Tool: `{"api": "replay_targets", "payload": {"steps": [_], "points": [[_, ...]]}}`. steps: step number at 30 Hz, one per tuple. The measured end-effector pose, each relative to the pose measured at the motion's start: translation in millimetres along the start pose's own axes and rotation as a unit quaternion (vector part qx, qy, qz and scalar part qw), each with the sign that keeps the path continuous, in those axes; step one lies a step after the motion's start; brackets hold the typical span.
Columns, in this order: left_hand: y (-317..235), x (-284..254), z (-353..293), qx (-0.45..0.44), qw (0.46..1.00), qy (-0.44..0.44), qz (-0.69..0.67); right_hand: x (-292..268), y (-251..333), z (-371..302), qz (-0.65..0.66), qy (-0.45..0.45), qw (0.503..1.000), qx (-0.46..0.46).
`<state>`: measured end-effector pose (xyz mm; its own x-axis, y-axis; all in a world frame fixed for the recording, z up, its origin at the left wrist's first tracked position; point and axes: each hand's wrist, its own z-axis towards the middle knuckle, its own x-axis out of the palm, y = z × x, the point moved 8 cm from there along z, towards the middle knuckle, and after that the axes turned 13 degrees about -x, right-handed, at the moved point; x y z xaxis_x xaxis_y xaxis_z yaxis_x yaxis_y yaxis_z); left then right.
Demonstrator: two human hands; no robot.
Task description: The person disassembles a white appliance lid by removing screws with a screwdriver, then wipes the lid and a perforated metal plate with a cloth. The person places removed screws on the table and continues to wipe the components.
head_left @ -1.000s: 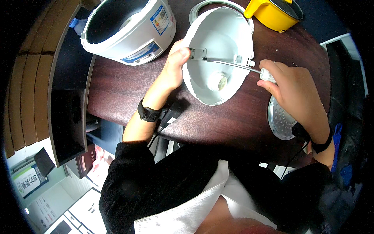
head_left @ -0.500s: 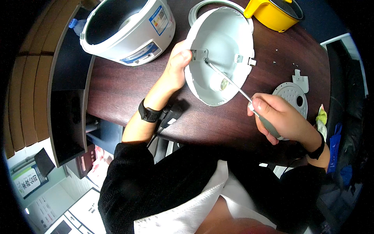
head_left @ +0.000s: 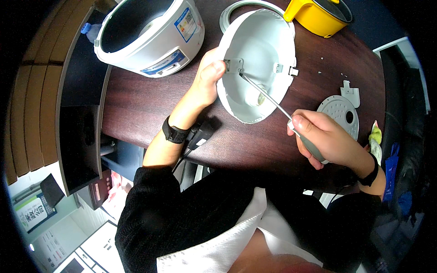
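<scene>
A white hollow plastic lid shell (head_left: pixel 261 50), its inside turned up toward me, is gripped at its left edge by my left hand (head_left: pixel 209 77), thumb over the rim. My right hand (head_left: pixel 321 136) is closed round the grey handle of a screwdriver (head_left: pixel 273 101). Its metal shaft reaches into the shell, and the tip rests at a small metal hinge plate (head_left: pixel 234 65) on the inner left wall. Whether the tip sits in a screw is too small to tell. A clip (head_left: pixel 293 71) sticks out at the shell's right edge.
On the dark wooden table (head_left: pixel 136 104) a white rice cooker body (head_left: pixel 175 41) stands at the far left. Behind the shell lies a pale ring (head_left: pixel 226 20). A yellow pot (head_left: pixel 321 20) stands far right, with a perforated round plate (head_left: pixel 334 109) and a bracket (head_left: pixel 349 94) nearer. A black plug (head_left: pixel 202 135) lies by my left wrist.
Very little differs. The shell and the screwdriver have shifted slightly, and the tip stays at the hinge plate.
</scene>
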<state>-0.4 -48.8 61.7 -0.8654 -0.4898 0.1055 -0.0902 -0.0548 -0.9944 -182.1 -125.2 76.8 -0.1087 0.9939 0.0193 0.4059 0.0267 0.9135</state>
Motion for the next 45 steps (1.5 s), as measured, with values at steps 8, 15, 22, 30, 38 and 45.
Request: {"api": "replay_targets", "payload": {"steps": [8,15,22,30,38,45], "points": [[0.0,-0.2,0.9,0.004,1.0,-0.002,0.0,0.1,2.1,-1.7,0.005,0.003,1.0,-0.027],[5.6,-3.9,1.1,0.004,1.0,0.003,0.007,0.2,-0.8,-1.0,0.016,-0.002,1.0,-0.011],[1.8,0.3,1.2,-0.001,1.0,0.001,-0.008,-5.1,3.5,-4.9,0.03,-0.018,0.999,0.041],[3.9,-0.2,1.7,-0.001,1.0,0.008,-0.006,-10.1,4.1,-4.2,0.042,-0.003,0.998,0.044],[1.1,1.4,-0.7,0.008,1.0,0.002,0.006,-9.4,10.0,-1.8,-0.052,0.015,0.997,0.064],[-1.2,-0.5,-2.2,0.001,1.0,-0.016,0.007,-44.8,64.0,9.3,-0.565,-0.013,0.801,-0.195]]}}
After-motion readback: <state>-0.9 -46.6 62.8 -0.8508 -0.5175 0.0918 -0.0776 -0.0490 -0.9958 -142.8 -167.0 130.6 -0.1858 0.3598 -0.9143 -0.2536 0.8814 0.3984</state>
